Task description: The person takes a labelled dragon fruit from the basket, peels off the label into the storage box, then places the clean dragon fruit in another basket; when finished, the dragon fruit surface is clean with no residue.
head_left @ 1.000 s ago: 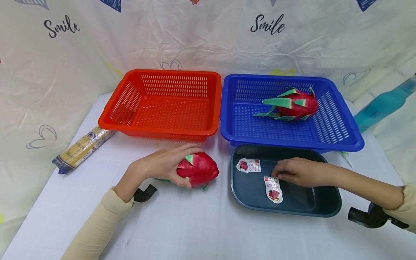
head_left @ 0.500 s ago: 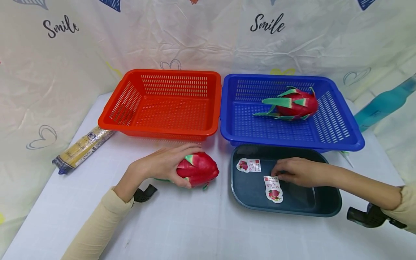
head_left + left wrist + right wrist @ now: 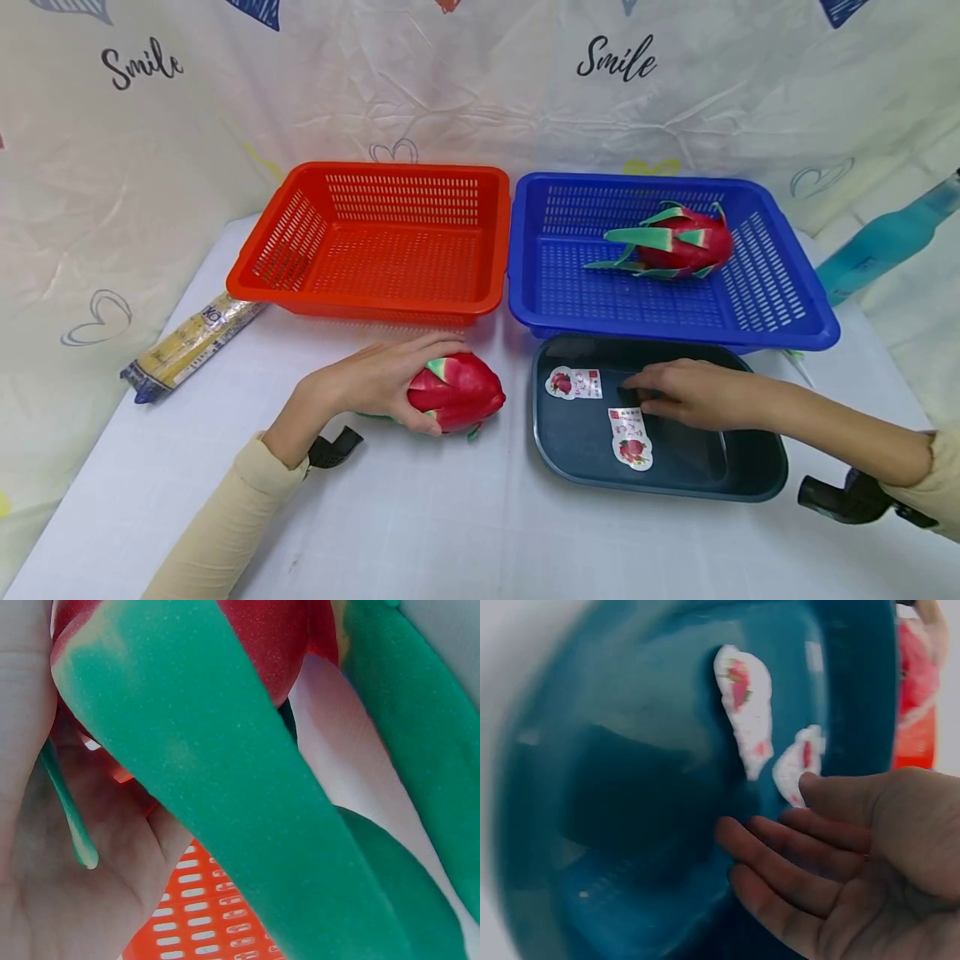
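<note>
My left hand grips a red dragon fruit lying on the white table, fingers over its top and thumb along its near side. Its long green leaves fill the left wrist view. Over a dark teal tray, my right hand hovers with thumb and fingers parted and nothing between them. Just left of its fingertips lies a white sticker with a dragon fruit picture, flat on the tray floor. A second such sticker lies farther left in the tray.
Behind stand a red basket and a blue basket, side by side. Another dragon fruit lies in the blue one. A yellow noodle-like packet is at the left, a turquoise bottle at the far right.
My right hand's fingers have spread and come slightly up from the nearer sticker, which they were touching before. The left hand and its dragon fruit have stayed still.
</note>
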Demonstrator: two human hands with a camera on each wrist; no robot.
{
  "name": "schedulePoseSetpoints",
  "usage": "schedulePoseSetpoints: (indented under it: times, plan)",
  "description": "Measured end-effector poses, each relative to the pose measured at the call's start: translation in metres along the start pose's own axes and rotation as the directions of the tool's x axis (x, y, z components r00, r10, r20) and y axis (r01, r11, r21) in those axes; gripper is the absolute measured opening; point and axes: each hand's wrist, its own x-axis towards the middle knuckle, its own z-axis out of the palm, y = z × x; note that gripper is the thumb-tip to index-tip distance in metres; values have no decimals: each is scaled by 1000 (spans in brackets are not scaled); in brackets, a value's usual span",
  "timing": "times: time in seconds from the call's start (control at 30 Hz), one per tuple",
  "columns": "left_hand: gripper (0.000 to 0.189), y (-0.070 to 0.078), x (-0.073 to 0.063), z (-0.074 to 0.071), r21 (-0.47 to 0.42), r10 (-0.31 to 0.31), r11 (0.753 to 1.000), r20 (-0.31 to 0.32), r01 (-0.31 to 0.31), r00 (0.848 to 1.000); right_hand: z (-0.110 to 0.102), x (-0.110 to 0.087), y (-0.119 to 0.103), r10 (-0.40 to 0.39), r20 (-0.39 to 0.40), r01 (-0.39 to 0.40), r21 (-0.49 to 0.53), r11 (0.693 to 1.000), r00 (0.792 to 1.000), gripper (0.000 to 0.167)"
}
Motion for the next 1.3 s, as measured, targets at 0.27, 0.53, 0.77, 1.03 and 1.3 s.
schedulePoseSetpoints:
  times: [0.27,0.53,0.77,1.03,1.3]
  plan:
    - [95,0,0,0,1,-7,1000,2,7,1000,-22,-15,-11,-115,-132,126,73,989,984,31]
    - [93,2,2,0,19,3,1000,-3,-3,1000,-41,-45,-14,-80,-611,86,-20,996,788,47]
    - [96,1,1,1,10,-21,1000,6,21,1000,-43,-58,-1,62,-759,-75,17,997,649,58]
    - [93,-1,-1,4,23,-15,1000,-9,15,1000,-43,-65,26,258,-730,-256,118,960,633,72]
    - [92,0,-2,2,15,1,1000,-17,-1,1000,-36,-70,65,378,-743,-249,286,925,553,85]
